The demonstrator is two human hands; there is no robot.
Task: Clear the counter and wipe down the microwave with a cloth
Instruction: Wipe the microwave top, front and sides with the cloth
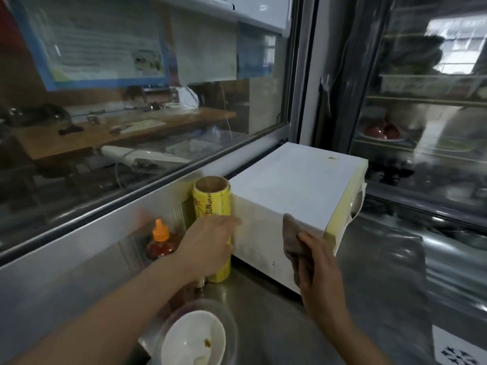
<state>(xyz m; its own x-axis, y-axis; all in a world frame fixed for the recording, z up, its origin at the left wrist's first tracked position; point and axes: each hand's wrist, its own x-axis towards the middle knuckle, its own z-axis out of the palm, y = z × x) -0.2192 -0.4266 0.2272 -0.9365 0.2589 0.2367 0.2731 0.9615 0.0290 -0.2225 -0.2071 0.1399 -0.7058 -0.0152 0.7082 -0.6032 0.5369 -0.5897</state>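
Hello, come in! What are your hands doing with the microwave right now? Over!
Right hand presses brown cloth on microwave side. Left hand grips yellow wrap roll standing against microwave. Sauce bottle, white bowl on counter.

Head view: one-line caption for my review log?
Right hand presses cloth on microwave side; left hand holds wrap roll.
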